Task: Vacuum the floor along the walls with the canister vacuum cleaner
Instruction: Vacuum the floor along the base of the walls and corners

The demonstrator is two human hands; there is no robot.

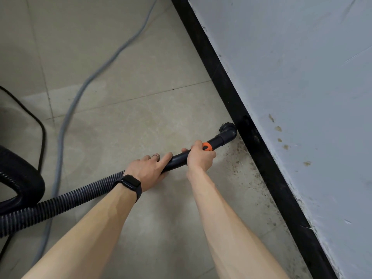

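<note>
Head view: right hand [200, 156], fingers closed round the black wand [178, 158] just behind its orange collar [207, 146]. Left hand [149, 170], fingers wrapped over the wand at the hose [80, 196] joint. Brush nozzle [227, 131] on the floor [141, 117], against the black skirting [247, 127].

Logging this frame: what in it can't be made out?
All in the head view:
1. The vacuum body: cut off by the left edge, only a black curve shows.
2. The nozzle mouth: hidden under its own elbow, against the black skirting.
3. The left hand grip: the thumb is hidden beneath the wand.
4. The grey cable and black cord: their ends run out of frame.
</note>
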